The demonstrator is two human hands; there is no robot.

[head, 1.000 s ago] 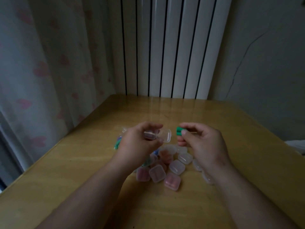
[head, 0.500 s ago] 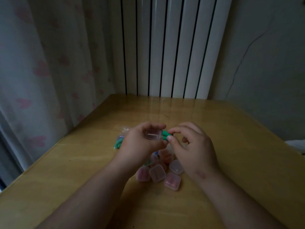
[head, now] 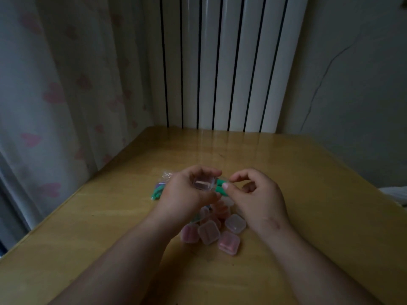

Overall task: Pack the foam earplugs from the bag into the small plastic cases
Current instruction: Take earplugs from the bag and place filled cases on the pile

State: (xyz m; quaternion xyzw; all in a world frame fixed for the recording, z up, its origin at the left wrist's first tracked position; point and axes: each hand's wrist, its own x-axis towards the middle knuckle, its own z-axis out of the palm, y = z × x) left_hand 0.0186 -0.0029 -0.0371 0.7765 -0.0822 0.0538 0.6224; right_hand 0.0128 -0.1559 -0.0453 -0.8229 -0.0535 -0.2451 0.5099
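Note:
My left hand (head: 185, 194) grips a small clear plastic case (head: 203, 184) above the table, its lid swung out to the right. Green foam earplugs (head: 221, 187) sit at the open case, and the thumb and forefinger of my right hand (head: 255, 199) touch them there. Below the hands lies a heap of small cases (head: 220, 230), several holding pink earplugs, one clear case (head: 235, 223) at its right side. A clear bag (head: 161, 186) with green earplugs lies behind my left hand, mostly hidden.
The wooden table (head: 319, 216) runs to a white radiator (head: 220, 62) at the back. A curtain with pink hearts (head: 55, 95) hangs along the left edge. A wall stands on the right, with something white (head: 394, 193) at the table's right edge.
My right hand brought the green earplugs leftward from apart to the open case in my left hand. Since half a second ago it has shifted slightly right, fingers staying on them.

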